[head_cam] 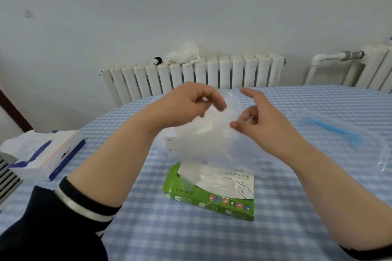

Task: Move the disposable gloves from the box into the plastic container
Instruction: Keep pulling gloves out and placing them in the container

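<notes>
Broadly: a checked table (275,229) filling the lower frame, a radiator (191,74) across the upper middle with a white cloth (184,54) on top. At left, a tissue pack (42,157). At lower centre, the green box (212,195), opening upward, with film trailing out of it. Above the box, mid-frame, a bunch of clear gloves (203,144) lifted off the table, lower end apparently reaching into the opening. At right, what looks like the container (343,133), a clear bag-like thing with a blue strip, lying flat and well apart from the box; whether open, cannot tell. Left hand (186,104) at the top of the bunch, fingers curled and seemingly pinching the film, though blurred. Right hand (258,116) just beside, thumb and bent fingers nipping the film, index finger stretched out free. Step in hand, by judgement: drawing gloves out and gathering or separating them. Next move calls for pulling the bunch clear of the box, then carrying it right to the container, with the mouth held open.
</notes>
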`<state>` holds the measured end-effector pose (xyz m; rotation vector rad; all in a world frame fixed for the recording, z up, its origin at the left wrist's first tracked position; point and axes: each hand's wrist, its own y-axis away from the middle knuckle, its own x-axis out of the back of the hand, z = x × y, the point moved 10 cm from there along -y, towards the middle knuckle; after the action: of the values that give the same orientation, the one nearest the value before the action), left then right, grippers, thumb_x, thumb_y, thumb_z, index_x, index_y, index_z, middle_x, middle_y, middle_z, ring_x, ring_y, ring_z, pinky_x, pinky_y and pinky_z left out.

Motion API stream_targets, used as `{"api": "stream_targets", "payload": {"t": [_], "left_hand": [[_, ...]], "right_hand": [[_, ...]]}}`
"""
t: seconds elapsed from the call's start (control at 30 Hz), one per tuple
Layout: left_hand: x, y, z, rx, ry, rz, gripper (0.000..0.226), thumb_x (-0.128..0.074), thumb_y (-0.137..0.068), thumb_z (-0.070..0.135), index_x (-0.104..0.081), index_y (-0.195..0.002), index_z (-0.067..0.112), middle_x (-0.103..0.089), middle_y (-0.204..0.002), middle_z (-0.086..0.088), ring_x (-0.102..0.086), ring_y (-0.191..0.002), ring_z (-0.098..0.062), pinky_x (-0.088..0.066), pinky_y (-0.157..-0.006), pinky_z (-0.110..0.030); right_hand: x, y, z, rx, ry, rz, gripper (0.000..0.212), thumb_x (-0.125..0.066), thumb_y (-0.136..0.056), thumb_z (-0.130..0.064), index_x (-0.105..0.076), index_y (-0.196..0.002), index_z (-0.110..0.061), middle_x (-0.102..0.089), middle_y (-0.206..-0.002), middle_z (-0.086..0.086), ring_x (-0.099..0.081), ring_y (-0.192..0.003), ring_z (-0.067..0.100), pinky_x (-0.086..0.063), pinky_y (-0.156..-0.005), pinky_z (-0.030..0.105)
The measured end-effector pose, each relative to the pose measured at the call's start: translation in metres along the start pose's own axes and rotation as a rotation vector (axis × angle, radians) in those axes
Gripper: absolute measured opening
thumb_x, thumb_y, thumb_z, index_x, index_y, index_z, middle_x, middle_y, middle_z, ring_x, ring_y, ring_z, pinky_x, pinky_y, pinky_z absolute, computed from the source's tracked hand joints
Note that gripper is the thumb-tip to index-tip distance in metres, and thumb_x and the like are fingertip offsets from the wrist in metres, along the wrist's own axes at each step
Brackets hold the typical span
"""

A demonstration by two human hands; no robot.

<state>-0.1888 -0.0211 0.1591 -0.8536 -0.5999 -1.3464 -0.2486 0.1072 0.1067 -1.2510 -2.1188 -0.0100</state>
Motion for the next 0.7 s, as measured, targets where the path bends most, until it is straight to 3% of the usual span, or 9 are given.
{"api": "stream_targets", "payload": {"t": [0.07,0.13,0.2,0.27,0.37,0.5,0.7], "left_hand": [[0.017,-0.010,-0.018,0.068,0.047,0.103,0.034,-0.044,-0.098,-0.001,-0.069,-0.106,0.021,-0.055,-0.056,0.037,-0.048,-0.047,0.009,-0.037,-0.049,-0.005],[0.033,-0.017,-0.046,0.148,0.087,0.183,0.034,-0.044,-0.098,0.000,-0.068,-0.109,0.021,-0.060,-0.064,0.036,-0.048,-0.048,0.009,-0.038,-0.050,-0.005],[0.044,-0.023,-0.074,0.217,0.068,0.236,0.032,-0.047,-0.098,0.004,-0.068,-0.112,0.024,-0.068,-0.101,0.026,-0.059,-0.076,0.006,-0.041,-0.064,-0.008],[0.051,-0.030,-0.101,0.297,-0.037,0.261,0.027,-0.050,-0.099,0.011,-0.066,-0.118,0.022,-0.059,-0.131,0.008,-0.057,-0.111,-0.010,-0.042,-0.082,-0.016],[0.049,-0.038,-0.128,0.388,-0.192,0.213,0.028,-0.059,-0.097,0.021,-0.063,-0.125,0.015,-0.054,-0.138,-0.001,-0.054,-0.105,-0.015,-0.046,-0.075,-0.022],[0.040,-0.041,-0.145,0.439,-0.439,0.089,0.047,-0.065,-0.093,0.030,-0.055,-0.134,0.011,-0.051,-0.141,-0.006,-0.047,-0.129,-0.024,-0.036,-0.107,-0.035],[0.014,-0.040,-0.140,0.405,-0.720,-0.143,0.059,-0.068,-0.089,0.039,-0.047,-0.140,0.018,-0.046,-0.143,0.000,-0.046,-0.129,-0.023,-0.040,-0.104,-0.038]], "right_hand": [[0.015,-0.002,0.004,0.007,0.087,0.088,0.070,-0.069,-0.087,-0.029,-0.029,-0.144,-0.036,-0.059,-0.086,-0.011,-0.056,-0.078,0.004,-0.043,-0.076,0.029],[0.029,-0.004,0.010,-0.002,0.127,0.155,0.066,-0.065,-0.091,-0.028,-0.028,-0.145,-0.033,-0.056,-0.085,-0.014,-0.055,-0.080,0.004,-0.043,-0.077,0.030],[0.038,-0.005,0.014,-0.004,0.222,0.199,0.063,-0.061,-0.094,-0.027,-0.026,-0.146,-0.031,-0.055,-0.085,-0.016,-0.053,-0.075,0.004,-0.042,-0.068,0.029],[0.042,-0.006,0.016,-0.003,0.303,0.224,0.061,-0.058,-0.096,-0.027,-0.024,-0.147,-0.031,-0.053,-0.086,-0.015,-0.052,-0.071,0.004,-0.038,-0.059,0.024],[0.040,-0.007,0.013,0.023,0.318,0.237,0.058,-0.057,-0.096,-0.030,-0.027,-0.145,-0.032,-0.052,-0.087,-0.017,-0.052,-0.074,0.003,-0.038,-0.061,0.026],[0.029,-0.003,0.002,0.096,0.287,0.200,0.055,-0.057,-0.094,-0.034,-0.031,-0.143,-0.033,-0.052,-0.088,-0.018,-0.054,-0.082,0.004,-0.039,-0.065,0.024],[0.018,0.000,-0.004,0.117,0.254,0.135,0.054,-0.058,-0.094,-0.036,-0.033,-0.142,-0.033,-0.055,-0.092,-0.019,-0.054,-0.089,0.004,-0.039,-0.072,0.024]]}}
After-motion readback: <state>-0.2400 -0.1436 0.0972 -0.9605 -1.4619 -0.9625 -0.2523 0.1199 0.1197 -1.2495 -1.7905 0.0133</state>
